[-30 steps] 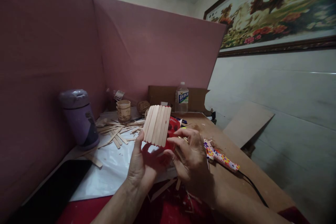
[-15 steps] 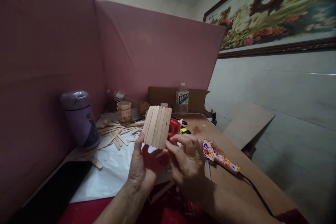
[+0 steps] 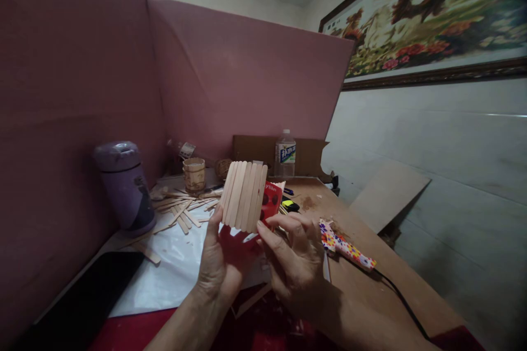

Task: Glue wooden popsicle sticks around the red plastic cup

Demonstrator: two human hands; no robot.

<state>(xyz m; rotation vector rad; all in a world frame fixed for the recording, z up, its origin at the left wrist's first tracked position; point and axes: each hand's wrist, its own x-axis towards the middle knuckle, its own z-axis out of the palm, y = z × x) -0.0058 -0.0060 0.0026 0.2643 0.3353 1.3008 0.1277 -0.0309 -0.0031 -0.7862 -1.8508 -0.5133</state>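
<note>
Before me a flat panel of craft sticks (image 3: pixel 244 196), laid side by side, is held up and tilted. My left hand (image 3: pixel 218 255) grips its lower left edge, thumb in front and the other fingers behind it. At the panel's lower right corner, my right hand (image 3: pixel 294 252) has its thumb and index finger closed against the wood; its remaining fingers are curled. A red packet with lettering (image 3: pixel 272 197) shows behind the panel's right side; whether it touches the panel I cannot tell.
Loose craft sticks (image 3: pixel 181 214) lie scattered at the left near a small wooden cup (image 3: pixel 194 174) and a purple bottle (image 3: pixel 127 186). A flower-patterned glue gun (image 3: pixel 348 249) with a cord lies at the right. Behind stands a clear labelled bottle (image 3: pixel 285 153). A dark flat object (image 3: pixel 86 296) occupies the near left.
The panel has shifted slightly left and up in view, held by my left hand. My right hand stays at the lower right corner.
</note>
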